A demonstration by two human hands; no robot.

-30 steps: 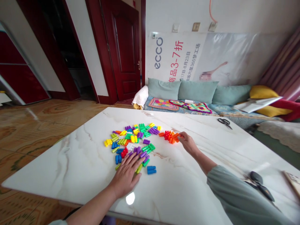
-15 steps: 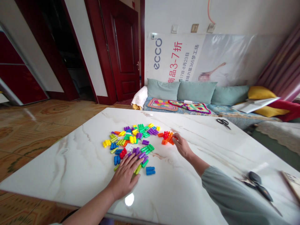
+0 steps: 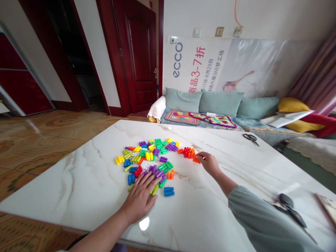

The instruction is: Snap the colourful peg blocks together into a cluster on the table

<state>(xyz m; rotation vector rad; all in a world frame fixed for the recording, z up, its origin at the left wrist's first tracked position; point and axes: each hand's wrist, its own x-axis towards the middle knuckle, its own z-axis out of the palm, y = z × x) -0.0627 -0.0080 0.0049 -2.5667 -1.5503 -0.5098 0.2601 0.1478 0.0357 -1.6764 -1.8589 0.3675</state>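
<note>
The left hand [image 3: 143, 194] lay palm down with fingers spread, over the near part of a multicoloured heap of blocks [image 3: 149, 155] on the marbled counter [image 3: 97, 185]. The right hand [image 3: 207, 162], well apart, had thumb and fingers drawn together at the orange blocks [image 3: 194, 157]; whether it gripped one could not be told. Red blocks [image 3: 187, 152] adjoined these. Nearer lay a blue block [image 3: 169, 191]; scissors [image 3: 251, 139] rested near the far edge.

The blocks [image 3: 149, 156] are multicoloured, the tabletop [image 3: 204, 210] brown-veined white.
</note>
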